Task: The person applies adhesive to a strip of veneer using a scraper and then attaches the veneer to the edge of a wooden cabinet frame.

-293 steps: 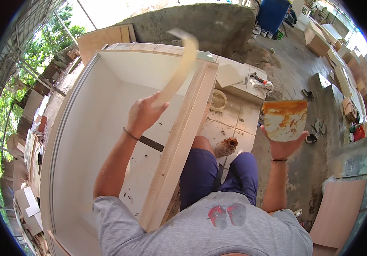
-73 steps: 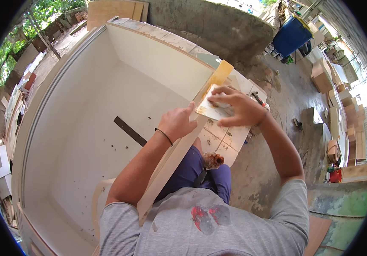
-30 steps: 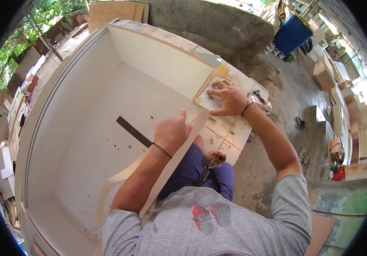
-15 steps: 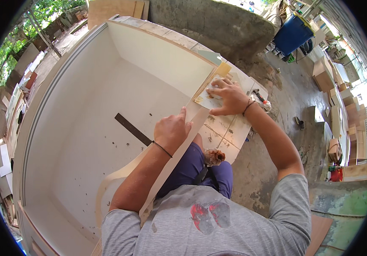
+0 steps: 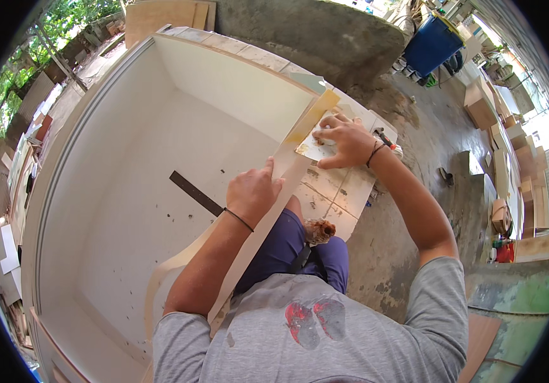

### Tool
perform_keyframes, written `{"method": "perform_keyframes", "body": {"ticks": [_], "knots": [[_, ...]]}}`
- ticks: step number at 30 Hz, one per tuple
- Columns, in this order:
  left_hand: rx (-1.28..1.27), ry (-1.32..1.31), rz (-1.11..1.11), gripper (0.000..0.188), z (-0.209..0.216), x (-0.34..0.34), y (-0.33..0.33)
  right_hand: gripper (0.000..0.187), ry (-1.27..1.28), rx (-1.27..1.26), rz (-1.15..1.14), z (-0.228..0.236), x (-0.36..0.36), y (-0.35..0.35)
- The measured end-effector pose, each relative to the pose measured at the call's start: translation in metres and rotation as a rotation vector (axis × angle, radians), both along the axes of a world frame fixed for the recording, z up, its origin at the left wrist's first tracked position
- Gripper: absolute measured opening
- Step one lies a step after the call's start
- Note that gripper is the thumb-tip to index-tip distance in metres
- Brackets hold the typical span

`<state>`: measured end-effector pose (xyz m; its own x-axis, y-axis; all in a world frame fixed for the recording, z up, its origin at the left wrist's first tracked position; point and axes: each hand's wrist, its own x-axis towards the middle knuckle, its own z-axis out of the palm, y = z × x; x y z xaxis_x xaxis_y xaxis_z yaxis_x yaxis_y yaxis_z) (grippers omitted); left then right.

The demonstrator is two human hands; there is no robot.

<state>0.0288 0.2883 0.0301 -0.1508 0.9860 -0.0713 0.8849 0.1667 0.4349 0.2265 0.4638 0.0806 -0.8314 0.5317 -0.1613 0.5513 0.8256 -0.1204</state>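
- The largest thing, a white-lined box (image 5: 134, 147), takes up the left of the scene; its right-hand rail (image 5: 292, 175) slants from near left to far right, between the hands and the person's lap.
- A pale strip (image 5: 312, 118) has its long axis along that rail, its yellowed end at the far right. Its slack seems to pass under the left forearm and bow into the box at near left.
- A dark flat strip (image 5: 194, 193) lies on the box floor, left of the left hand.
- The right hand (image 5: 348, 142) is the farther one, reaching in from the right with fingers spread and bent over a board; whether it pinches the board or only presses it, I cannot tell.
- The left hand (image 5: 253, 191) is nearer the person, apart from the other, resting on the rail line. Its index finger points far along the strip; whether the curled fingers grip the strip is hidden.
- The stained board (image 5: 311, 149) lies under the right fingertips at the strip's right edge, far and right of the left index finger. Whether it overlaps the strip or only meets it cannot be told.
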Motion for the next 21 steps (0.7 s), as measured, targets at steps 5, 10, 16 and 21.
{"method": "perform_keyframes", "body": {"ticks": [5,10,16,21], "knots": [[-0.009,0.004,-0.002,0.059,0.005,0.001,0.003,0.065,-0.09,-0.064,0.007,0.037,0.036,-0.019],[-0.019,-0.021,-0.021,0.055,0.01,0.001,0.015,0.065,0.376,-0.51,0.07,0.053,0.037,-0.036],[-0.038,0.009,-0.008,0.054,0.016,0.006,0.042,0.063,0.769,-0.733,-0.062,-0.004,0.011,-0.02],[0.054,0.011,-0.006,0.062,-0.006,-0.002,0.04,0.061,0.692,-0.835,-0.073,-0.016,-0.001,-0.012]]}}
